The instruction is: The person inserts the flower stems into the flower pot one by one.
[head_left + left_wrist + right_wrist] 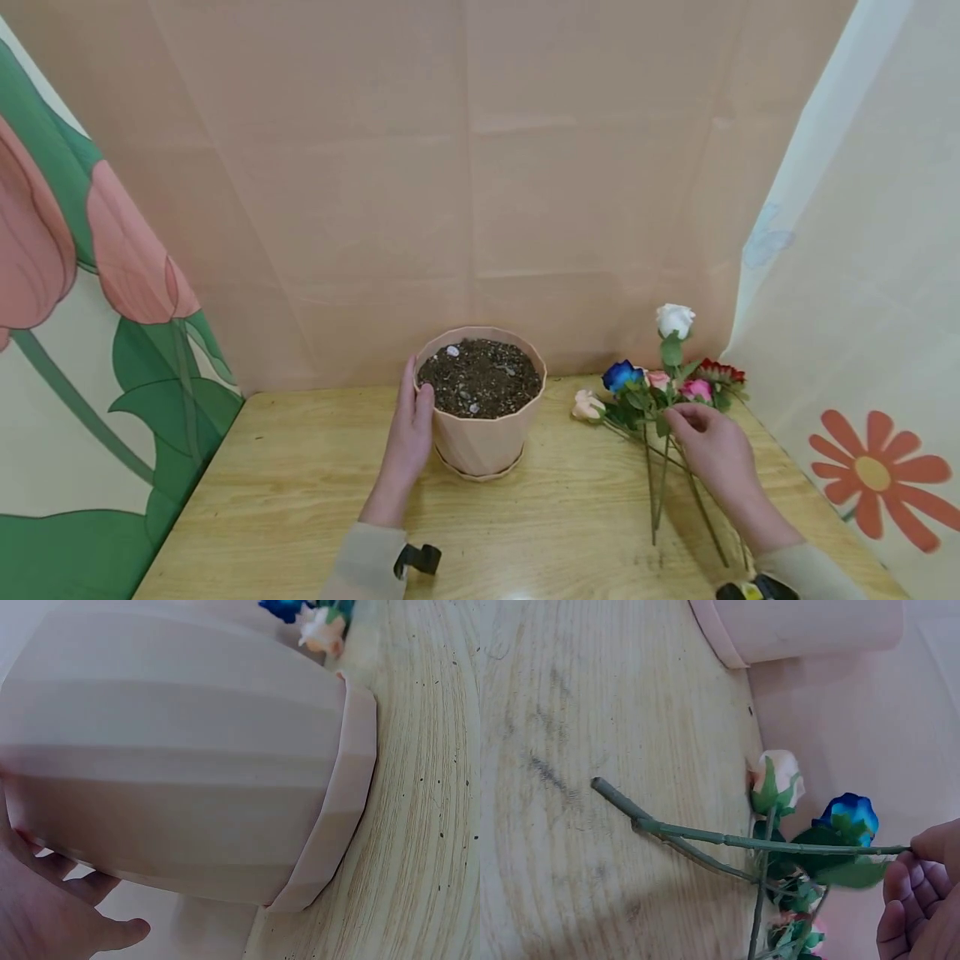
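Yellowish wood makes the table top (300,483), with thin grain lines in it; closest to the person are two pale sleeves (367,562), and a black strap (418,559) sits by the left one. Next comes the right hand (712,446); its thumb and finger pinch the thin green stem (780,845) of a white rose (675,320); I guess a light pinch is plenty for something so skinny, and holding it below the bloom saves the petals from squashing. That rose is on the right side of the table; its bloom points up, its cut end points down, and its long line runs nearly straight up, with a small lean; I cannot tell if the end touches the wood.

The left hand (408,417) rests on the side of a peach flowerpot (483,446), thumb out and not wrapped round it; maybe that keeps it steady. The pot stands upright on its saucer (480,477), with dark soil (480,379) inside; the saucer is likely for drips. By the right hand lie a cream rose (588,406), a blue rose (621,376) and more blooms, stems crossing, heads mostly toward the back; farthest off hangs a tan sheet (375,167).
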`<state>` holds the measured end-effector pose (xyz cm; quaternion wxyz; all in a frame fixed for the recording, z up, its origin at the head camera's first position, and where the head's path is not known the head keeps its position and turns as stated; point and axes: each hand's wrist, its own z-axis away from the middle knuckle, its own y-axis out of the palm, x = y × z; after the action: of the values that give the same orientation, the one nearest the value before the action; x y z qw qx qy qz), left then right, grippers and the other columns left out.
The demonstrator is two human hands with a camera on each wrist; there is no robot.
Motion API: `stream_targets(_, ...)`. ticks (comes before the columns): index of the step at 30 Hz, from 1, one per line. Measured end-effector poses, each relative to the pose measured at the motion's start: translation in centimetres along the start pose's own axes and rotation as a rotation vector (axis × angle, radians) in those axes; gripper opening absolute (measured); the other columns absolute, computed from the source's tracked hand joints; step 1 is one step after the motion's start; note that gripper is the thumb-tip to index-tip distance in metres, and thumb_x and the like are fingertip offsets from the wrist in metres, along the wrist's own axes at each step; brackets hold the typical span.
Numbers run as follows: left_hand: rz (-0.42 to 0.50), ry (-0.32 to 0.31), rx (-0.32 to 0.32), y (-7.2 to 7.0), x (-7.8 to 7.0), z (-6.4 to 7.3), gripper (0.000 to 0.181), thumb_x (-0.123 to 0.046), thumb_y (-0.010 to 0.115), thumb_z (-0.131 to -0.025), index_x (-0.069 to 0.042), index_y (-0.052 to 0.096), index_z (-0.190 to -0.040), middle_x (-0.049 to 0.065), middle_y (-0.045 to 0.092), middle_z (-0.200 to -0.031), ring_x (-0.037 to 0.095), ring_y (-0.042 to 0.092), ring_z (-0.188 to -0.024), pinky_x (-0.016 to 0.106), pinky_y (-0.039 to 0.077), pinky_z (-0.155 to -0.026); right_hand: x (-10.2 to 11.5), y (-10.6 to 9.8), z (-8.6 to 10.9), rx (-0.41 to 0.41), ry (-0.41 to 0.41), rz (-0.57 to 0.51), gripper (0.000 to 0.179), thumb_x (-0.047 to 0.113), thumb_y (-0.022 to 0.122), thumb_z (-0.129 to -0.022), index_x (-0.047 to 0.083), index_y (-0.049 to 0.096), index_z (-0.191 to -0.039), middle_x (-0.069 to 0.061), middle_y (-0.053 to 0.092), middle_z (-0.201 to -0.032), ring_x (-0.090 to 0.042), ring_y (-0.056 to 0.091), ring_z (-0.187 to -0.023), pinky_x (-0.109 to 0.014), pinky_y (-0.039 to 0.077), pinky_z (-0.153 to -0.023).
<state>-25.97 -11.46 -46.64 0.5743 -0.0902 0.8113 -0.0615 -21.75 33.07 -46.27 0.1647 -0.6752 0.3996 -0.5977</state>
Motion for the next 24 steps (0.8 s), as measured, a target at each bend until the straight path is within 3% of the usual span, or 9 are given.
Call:
stream_targets(4,0.003,0.001,-0.004,0.0,0.0,0.0,0.061,-0.034,0.034,-0.123,-0.03,0.011,-0.18,0.005,0.011,-0.184,0.039,0.016,-0.167,0.064,0.017,-0.132,0.5,-0.2,0.0,-0.03,-0.01,-0.016,0.048,0.048,0.063,-0.113,0.004,0.078,-0.125,-0.008,0.075,-0.096,-0.016,0.062,-0.079,-0.03,0.048,-0.067)
stream_targets(10,-0.012,-0.006,-0.012,0.0,0.0,0.1,0.062,-0.036,0.034,-0.123,-0.031,0.011,-0.18,0.006,0.012,-0.184,0.041,0.018,-0.166,0.066,0.017,-0.131,1.4,-0.8,-0.2,-0.067,-0.012,-0.05,0.05,0.049,0.065,-0.112,0.004,0.077,-0.129,-0.011,0.078,-0.102,-0.011,0.066,-0.078,-0.025,0.048,-0.066)
stream_targets(17,0.0,-0.016,-0.004,0.0,0.1,0.1,0.061,-0.037,0.035,-0.123,-0.032,0.012,-0.179,0.007,0.012,-0.184,0.042,0.019,-0.166,0.066,0.017,-0.131,3.4,-1.9,-0.4,-0.067,-0.018,-0.124,0.056,0.057,0.064,-0.11,0.008,0.077,-0.133,-0.01,0.076,-0.101,-0.014,0.064,-0.08,-0.032,0.051,-0.055)
stream_targets(24,0.007,-0.018,-0.009,0.1,-0.1,0.1,0.061,-0.036,0.036,-0.123,-0.031,0.013,-0.179,0.009,0.014,-0.184,0.042,0.022,-0.165,0.065,0.019,-0.131,6.9,-2.9,-0.8,-0.111,-0.155,-0.142,0.046,0.052,0.067,-0.11,0.009,0.08,-0.122,-0.008,0.075,-0.098,-0.016,0.062,-0.077,-0.025,0.05,-0.061)
